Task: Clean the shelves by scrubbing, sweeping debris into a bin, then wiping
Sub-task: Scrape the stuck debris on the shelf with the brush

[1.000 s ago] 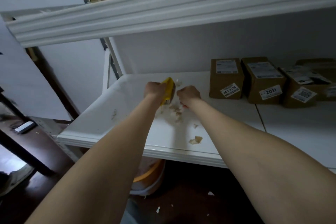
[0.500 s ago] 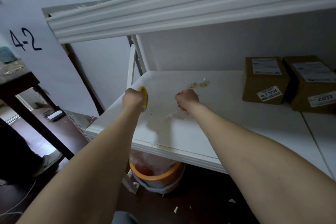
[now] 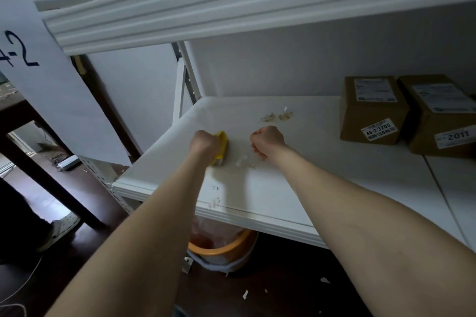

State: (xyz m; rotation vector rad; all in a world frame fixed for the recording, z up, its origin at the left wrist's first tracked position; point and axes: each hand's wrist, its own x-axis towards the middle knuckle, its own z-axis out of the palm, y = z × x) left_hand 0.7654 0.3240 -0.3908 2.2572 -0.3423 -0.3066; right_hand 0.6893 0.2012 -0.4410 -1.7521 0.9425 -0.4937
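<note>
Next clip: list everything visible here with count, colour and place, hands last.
shelf board: one, white, in front of the person
upper shelf: one, white, overhead
cardboard boxes: two, brown, labelled, right rear of the shelf board
residue patches: two, tan, on the board beyond the hands
scraps: a few, white, on the board between the hands
bin: one, orange-rimmed, on the floor under the board
panel: one, white, marked 4-2, at left
scrub brush: one, yellow, on the board in the left hand
left hand: one, grips the scrub brush
right hand: one, clenched beside the scraps; any contents hidden
</note>
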